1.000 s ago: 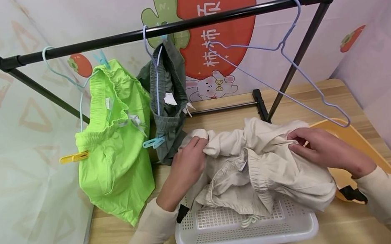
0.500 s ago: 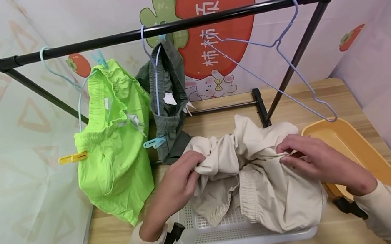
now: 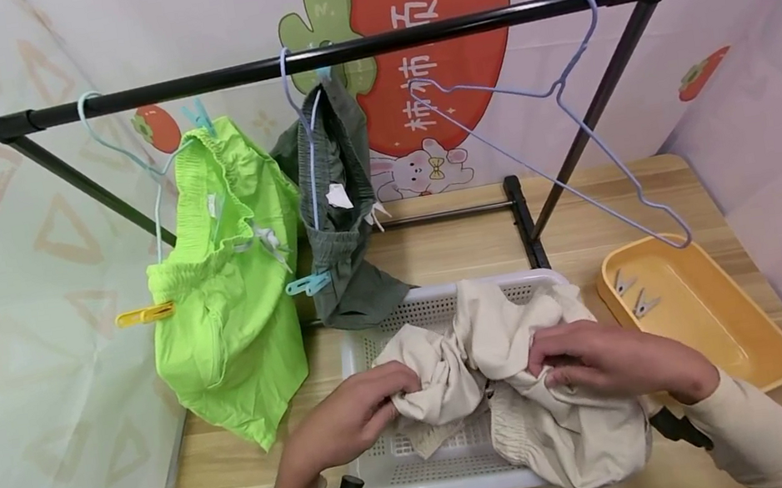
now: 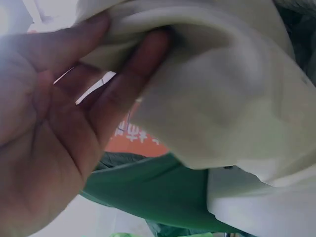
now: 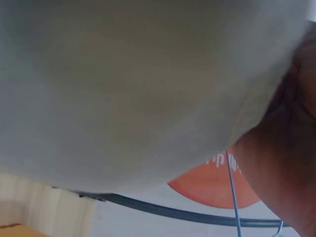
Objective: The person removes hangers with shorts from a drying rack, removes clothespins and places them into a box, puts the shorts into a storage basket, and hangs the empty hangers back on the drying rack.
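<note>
Beige pants (image 3: 563,429) with a gathered elastic band hang bunched between both hands, over a white perforated basket (image 3: 465,486). My left hand (image 3: 352,414) pinches the fabric on the left side; in the left wrist view, thumb and fingers close on a fold of it. On the right side, my right hand (image 3: 598,360) grips another part of the cloth. In the right wrist view, the beige fabric (image 5: 148,98) fills most of the picture and hides the fingertips.
A black rack (image 3: 347,52) holds bright green shorts (image 3: 233,301), dark grey-green pants (image 3: 345,242) and a bare blue hanger (image 3: 558,92). To the right, an orange tray (image 3: 720,313) contains clothespins (image 3: 644,304). Yellow (image 3: 146,314) and blue (image 3: 308,284) clothespins clip the hung garments.
Both hands have lowered the beige pants toward me, the right hand also shifting left. The basket's back rim and the clothespins in the tray have come into view.
</note>
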`<state>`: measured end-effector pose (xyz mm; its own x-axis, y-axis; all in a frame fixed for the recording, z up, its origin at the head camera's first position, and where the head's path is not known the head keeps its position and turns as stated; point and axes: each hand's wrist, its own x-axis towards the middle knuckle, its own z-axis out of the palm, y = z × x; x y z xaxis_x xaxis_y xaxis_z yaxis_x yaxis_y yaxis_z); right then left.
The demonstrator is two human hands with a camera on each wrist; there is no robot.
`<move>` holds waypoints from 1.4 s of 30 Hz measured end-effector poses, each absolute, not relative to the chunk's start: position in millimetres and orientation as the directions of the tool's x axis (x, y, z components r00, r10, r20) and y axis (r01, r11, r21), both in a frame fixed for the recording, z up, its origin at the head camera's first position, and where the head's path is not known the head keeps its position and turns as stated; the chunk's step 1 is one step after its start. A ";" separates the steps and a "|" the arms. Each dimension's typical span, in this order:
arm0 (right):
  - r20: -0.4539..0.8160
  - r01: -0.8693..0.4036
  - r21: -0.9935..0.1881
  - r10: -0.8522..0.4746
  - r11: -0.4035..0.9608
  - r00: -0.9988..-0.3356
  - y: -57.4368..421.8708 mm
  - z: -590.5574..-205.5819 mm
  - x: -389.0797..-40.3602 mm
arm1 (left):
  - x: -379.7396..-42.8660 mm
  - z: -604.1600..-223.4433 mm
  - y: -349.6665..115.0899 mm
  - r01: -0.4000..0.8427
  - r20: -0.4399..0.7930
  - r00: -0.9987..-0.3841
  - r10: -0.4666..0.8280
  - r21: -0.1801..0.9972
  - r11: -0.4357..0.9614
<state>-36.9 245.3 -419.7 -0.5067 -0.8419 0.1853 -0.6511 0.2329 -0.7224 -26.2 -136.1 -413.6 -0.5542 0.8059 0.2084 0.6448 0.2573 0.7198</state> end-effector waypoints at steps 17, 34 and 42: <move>-0.065 -0.584 -0.575 -0.744 0.573 -0.665 265.2 -407.0 -29.1 | -16.0 -434.5 -150.4 0.489 -0.050 -0.757 0.652 0.619 0.615; -0.080 -0.493 -0.631 -0.682 0.599 -0.727 264.5 -438.3 -39.9 | -6.2 -450.0 -181.4 0.199 -0.016 -0.958 0.285 0.680 0.706; -0.026 -0.504 -0.571 -0.628 0.648 -0.778 254.5 -451.2 -48.4 | -13.3 -460.3 -190.2 0.054 -0.154 -0.948 0.280 0.786 0.616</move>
